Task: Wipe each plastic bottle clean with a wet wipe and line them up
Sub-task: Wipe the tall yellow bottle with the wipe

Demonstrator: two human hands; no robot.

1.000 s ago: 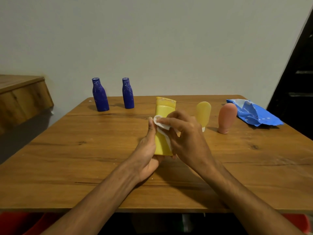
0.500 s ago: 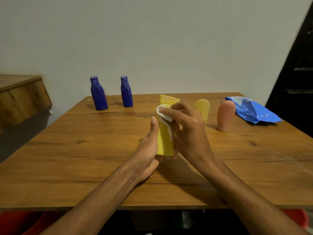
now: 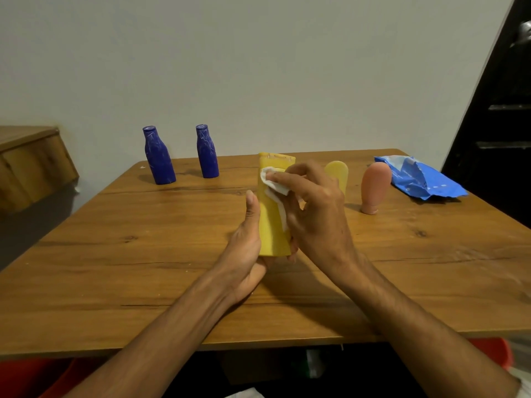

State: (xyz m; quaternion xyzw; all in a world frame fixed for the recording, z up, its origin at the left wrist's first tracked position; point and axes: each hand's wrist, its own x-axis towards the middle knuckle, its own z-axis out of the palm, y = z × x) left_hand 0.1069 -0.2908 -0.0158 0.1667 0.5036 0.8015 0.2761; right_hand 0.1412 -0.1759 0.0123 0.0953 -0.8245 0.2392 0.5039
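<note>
A tall yellow plastic bottle (image 3: 271,225) stands upright in mid-table, gripped round its lower part by my left hand (image 3: 244,251), thumb up along its left side. My right hand (image 3: 313,214) pinches a white wet wipe (image 3: 274,185) and presses it against the bottle's upper front. Two dark blue bottles (image 3: 159,156) (image 3: 207,152) stand side by side at the back left. A smaller yellow bottle (image 3: 339,175), partly hidden behind my right hand, and a pink bottle (image 3: 373,188) stand at the right.
A crumpled blue wipe packet (image 3: 419,179) lies at the table's back right. The wooden table (image 3: 115,268) meets a grey wall behind. A wooden ledge (image 3: 31,165) juts in at the left; a dark door (image 3: 500,124) is at the right.
My right hand has slid the wipe upward along the yellow bottle, from its middle to near its top. My left hand keeps its grip at the base.
</note>
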